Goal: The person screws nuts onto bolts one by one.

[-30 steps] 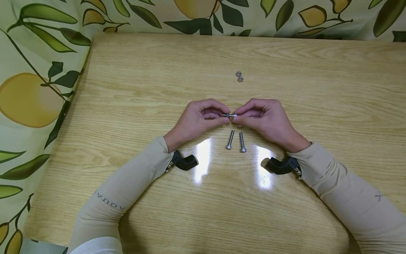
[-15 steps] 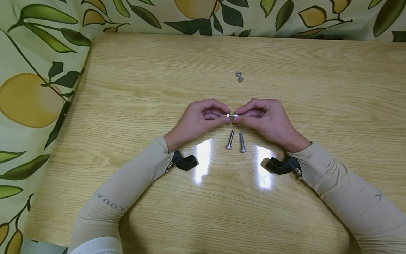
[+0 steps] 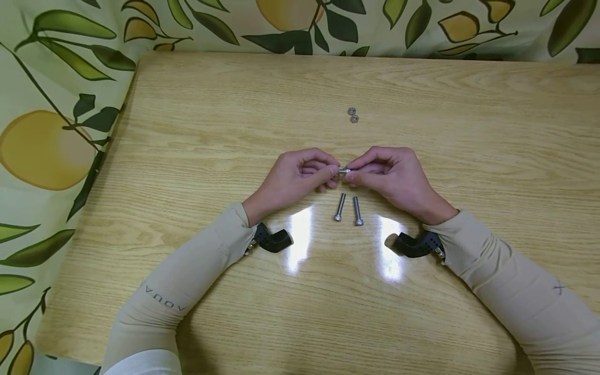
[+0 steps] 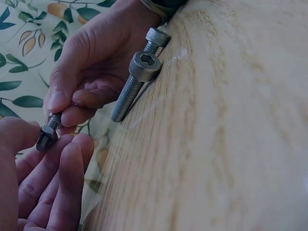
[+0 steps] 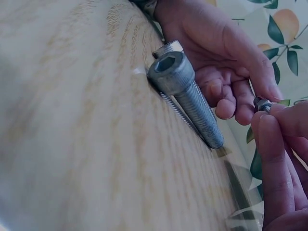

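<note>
Between the two hands a small metal bolt (image 3: 344, 171) lies level above the table, with a hex nut (image 4: 47, 130) threaded partway along its shank. My right hand (image 3: 394, 169) pinches the head end of this bolt between thumb and fingertips. From the other side my left hand (image 3: 302, 172) holds the nut at its thumb and fingertips, the thumb laid across it and covering the bolt's tip in the head view. Close below the hands lie two socket-head bolts, one on the left (image 3: 340, 207) and one on the right (image 3: 358, 211), their heads toward the person.
Farther back, two loose hex nuts (image 3: 353, 115) rest side by side on the wooden table (image 3: 225, 114). A leaf-patterned cloth (image 3: 61, 156) hangs along the left and far edges. Black wrist cameras (image 3: 274, 239) jut inward from both sleeves.
My left thumb has rolled upward over the nut, hiding the part of the bolt that showed earlier, and the left fingers have shifted below it. The right hand keeps its pinch in place.
</note>
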